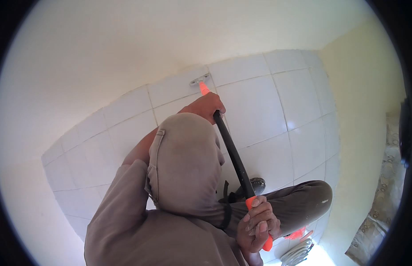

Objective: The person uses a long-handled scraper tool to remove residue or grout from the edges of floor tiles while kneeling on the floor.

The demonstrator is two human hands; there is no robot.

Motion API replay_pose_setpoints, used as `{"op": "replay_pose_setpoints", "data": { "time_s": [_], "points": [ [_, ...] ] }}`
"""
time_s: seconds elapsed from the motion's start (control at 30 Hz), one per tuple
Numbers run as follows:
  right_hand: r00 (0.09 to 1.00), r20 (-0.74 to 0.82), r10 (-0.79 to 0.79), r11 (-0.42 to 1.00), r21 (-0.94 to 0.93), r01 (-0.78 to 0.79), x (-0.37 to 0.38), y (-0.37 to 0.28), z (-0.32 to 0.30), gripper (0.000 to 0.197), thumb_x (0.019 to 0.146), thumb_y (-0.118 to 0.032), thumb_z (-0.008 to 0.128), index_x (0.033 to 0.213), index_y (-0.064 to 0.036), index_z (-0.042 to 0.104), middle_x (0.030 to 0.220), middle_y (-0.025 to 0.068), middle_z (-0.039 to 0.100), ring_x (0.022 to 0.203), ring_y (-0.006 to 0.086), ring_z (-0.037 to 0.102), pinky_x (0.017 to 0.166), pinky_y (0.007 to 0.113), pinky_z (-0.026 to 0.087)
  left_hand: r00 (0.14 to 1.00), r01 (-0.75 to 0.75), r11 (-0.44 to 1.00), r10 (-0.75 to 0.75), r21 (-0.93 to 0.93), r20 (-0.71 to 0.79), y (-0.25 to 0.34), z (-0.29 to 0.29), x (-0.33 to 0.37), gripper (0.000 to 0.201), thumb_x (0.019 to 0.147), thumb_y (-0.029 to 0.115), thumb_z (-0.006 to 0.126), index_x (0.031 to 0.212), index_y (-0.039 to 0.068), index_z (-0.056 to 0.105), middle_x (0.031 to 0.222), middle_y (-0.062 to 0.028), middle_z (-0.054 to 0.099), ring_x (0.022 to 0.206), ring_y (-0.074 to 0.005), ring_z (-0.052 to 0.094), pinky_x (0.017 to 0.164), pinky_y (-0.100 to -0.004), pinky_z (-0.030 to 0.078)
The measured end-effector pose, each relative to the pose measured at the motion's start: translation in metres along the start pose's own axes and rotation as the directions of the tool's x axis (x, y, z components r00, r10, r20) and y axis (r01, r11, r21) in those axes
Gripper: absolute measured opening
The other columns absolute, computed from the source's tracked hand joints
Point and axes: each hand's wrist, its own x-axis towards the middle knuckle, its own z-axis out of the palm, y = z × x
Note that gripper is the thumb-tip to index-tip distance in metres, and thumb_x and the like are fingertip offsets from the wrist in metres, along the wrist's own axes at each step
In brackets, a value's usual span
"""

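The long-handled scraper [228,142] runs diagonally across the middle of the view, from its small grey metal head [200,80], pressed flat against a grout line near the top of the tiled surface [259,106], down to the orange grip at the lower end. The left hand [207,107] is clenched around the upper part of the black shaft, just below the short orange neck behind the head. The right hand [257,224] is wrapped tightly around the orange end grip [268,243], fingers folded over it. A bent knee in grey-brown trousers [183,164] stands in front of the lower part of the shaft and hides much of the left forearm; the other leg [299,201] lies across behind the right hand. A dark shoe [254,184] shows just beside the shaft between the two legs. The tiles are square, white and glossy, with thin grey joints, and they border on a plain pale plaster area [104,57] that looks matte. On the right stands a yellowish painted wall [365,88], and beside it a patterned cloth [383,199], perhaps a curtain, but the edge of the picture is too distorted to be sure. Near the lower edge there is a coiled light-coloured hose [299,252] and a small orange object [297,233] just behind the right hand.
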Motion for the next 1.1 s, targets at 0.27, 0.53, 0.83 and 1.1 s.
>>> {"op": "replay_pose_setpoints", "data": {
  "time_s": [0.27,0.53,0.83,1.1],
  "points": [
    [0.998,0.007,-0.055,0.998,-0.014,0.055,0.009,0.007,0.005,0.033,0.088,-0.008,0.053,0.058,-0.0088,0.041,0.052,0.0042,0.049,0.051,0.0179,0.051,0.075,0.044,0.048,0.994,-0.089,0.995,0.086,-0.046,-0.061,-0.006,-0.004,0.008,0.017,0.058,0.007,0.069,0.056,0.008,0.052,0.058,-0.0076,0.060,0.057,-0.0303,0.062,0.052,-0.0382,0.043],
    [0.997,-0.003,-0.080,0.997,0.017,0.080,0.016,0.023,0.009,0.035,0.089,-0.009,0.053,0.057,-0.0082,0.040,0.053,0.0048,0.050,0.051,0.0183,0.051,0.074,0.045,0.048,0.996,-0.089,0.996,0.089,0.016,-0.009,-0.011,-0.012,0.014,0.022,0.061,0.008,0.070,0.054,0.009,0.048,0.056,-0.0092,0.056,0.055,-0.0321,0.058,0.050,-0.0400,0.038],
    [0.999,0.041,-0.036,0.999,0.009,0.036,0.026,0.031,0.010,0.030,0.085,-0.007,0.050,0.057,-0.0096,0.038,0.053,0.0038,0.044,0.052,0.0173,0.044,0.080,0.043,0.044,0.995,-0.101,0.992,0.102,0.074,-0.005,-0.024,-0.013,0.017,0.019,0.057,0.010,0.070,0.055,0.011,0.051,0.057,-0.0085,0.055,0.057,-0.0327,0.059,0.051,-0.0394,0.040],
    [0.992,-0.076,-0.098,0.993,-0.073,0.093,0.038,-0.001,-0.030,0.040,0.093,-0.018,0.060,0.059,-0.0111,0.040,0.052,0.0025,0.048,0.055,0.0156,0.049,0.074,0.040,0.045,0.956,-0.289,0.957,0.286,-0.039,-0.071,0.019,0.018,0.085,0.010,0.056,0.008,0.067,0.058,0.012,0.058,0.057,-0.0060,0.058,0.057,-0.0305,0.059,0.052,-0.0412,0.040]
  ]
}}
